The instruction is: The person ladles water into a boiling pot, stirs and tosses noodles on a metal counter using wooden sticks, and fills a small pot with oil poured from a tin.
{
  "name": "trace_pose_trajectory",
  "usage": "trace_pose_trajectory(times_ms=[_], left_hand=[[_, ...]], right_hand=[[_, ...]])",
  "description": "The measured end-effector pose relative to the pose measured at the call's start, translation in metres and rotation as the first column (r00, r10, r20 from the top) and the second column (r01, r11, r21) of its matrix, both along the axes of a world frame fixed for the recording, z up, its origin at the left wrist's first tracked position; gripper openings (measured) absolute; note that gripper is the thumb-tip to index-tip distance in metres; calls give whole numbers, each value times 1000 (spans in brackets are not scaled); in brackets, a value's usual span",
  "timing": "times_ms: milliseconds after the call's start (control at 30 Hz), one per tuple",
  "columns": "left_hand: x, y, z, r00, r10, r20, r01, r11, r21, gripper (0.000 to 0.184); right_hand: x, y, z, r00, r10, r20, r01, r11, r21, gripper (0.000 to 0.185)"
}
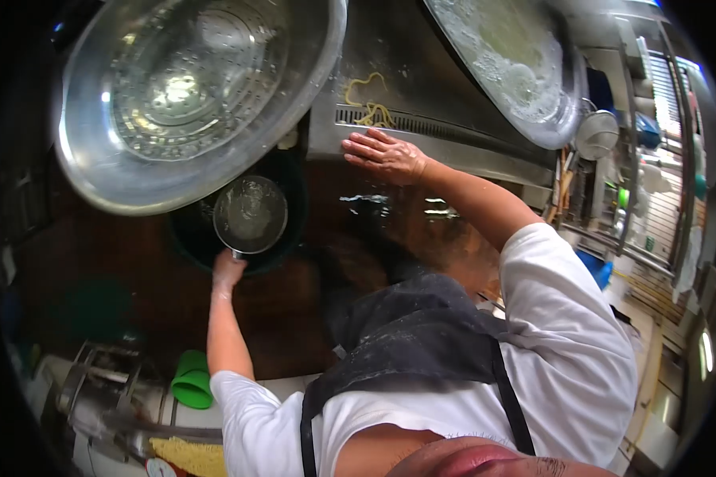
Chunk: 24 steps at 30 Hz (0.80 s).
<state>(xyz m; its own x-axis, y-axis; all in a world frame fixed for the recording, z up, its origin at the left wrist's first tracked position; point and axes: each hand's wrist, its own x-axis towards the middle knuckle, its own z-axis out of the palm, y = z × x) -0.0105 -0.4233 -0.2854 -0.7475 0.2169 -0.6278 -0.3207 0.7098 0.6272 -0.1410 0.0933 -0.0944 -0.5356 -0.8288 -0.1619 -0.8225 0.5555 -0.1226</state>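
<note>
My left hand [229, 270] grips the handle of a round mesh strainer [250, 213]. The strainer is over a dark bucket [294, 199], and something pale and wet shows in its mesh. My right hand [386, 157] is stretched out flat, fingers extended, at the front edge of the steel counter [429, 143]. It appears to hold nothing. Just beyond its fingers, a few noodle strands [374, 114] lie across the slotted drain [410, 124]; whether the fingertips touch the counter I cannot tell.
A large perforated metal bowl [87, 171] stands at the upper left, wet inside. A wide pan of foamy liquid [517, 71] is at the upper right. Another strainer [597, 133] hangs beside it. Green containers [192, 380] and machinery [103, 389] are at the lower left. The floor is wet.
</note>
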Motion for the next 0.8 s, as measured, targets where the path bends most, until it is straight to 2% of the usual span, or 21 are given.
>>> trace_pose_trajectory(times_ms=[33,67,100,133,200,333,400,433,467,533,567,600,633,667,733,800], left_hand=[[7,0,27,989,66,129,-57,996,-73,33],[8,10,82,985,101,137,-101,995,-11,34],[21,9,100,985,108,134,-103,994,-43,31],[24,22,147,953,220,208,-226,974,4,28],[42,36,201,896,351,271,-381,922,65,20],[53,83,300,832,488,264,-525,846,89,24],[50,101,331,825,507,251,-549,824,138,25],[48,112,348,810,531,250,-573,807,144,25],[42,124,362,795,554,245,-596,788,153,25],[24,147,386,810,546,213,-582,793,180,25],[12,158,396,820,538,195,-569,801,185,25],[0,169,407,829,530,181,-558,809,187,26],[-14,183,416,838,523,158,-545,818,184,28],[-26,194,421,839,523,147,-544,813,210,28],[-53,211,425,853,506,128,-522,822,229,29],[-83,228,425,882,463,84,-469,852,233,29]], right_hand=[[0,0,-1,1000,-11,29,12,999,-31,64],[-1,2,1,1000,-3,19,3,1000,-24,65],[0,2,5,1000,4,12,-4,1000,-17,65],[0,3,6,1000,11,8,-11,1000,-10,66],[1,5,4,999,-11,33,13,997,-72,64],[0,9,7,999,-8,48,16,984,-179,64],[-2,14,-3,999,2,37,7,970,-243,61],[-2,13,5,994,-33,102,65,946,-318,64],[-8,18,3,976,-131,174,194,887,-419,67],[-15,29,-6,891,-287,352,446,694,-565,73],[-38,43,-27,871,-403,282,487,629,-606,71],[-55,51,-25,766,-569,300,618,522,-588,64],[-77,62,-49,642,-673,367,726,381,-572,60],[-100,74,-74,579,-774,255,733,357,-579,58],[-124,81,-97,540,-808,236,794,395,-462,58],[-102,69,-99,732,-499,465,682,542,-492,57]])
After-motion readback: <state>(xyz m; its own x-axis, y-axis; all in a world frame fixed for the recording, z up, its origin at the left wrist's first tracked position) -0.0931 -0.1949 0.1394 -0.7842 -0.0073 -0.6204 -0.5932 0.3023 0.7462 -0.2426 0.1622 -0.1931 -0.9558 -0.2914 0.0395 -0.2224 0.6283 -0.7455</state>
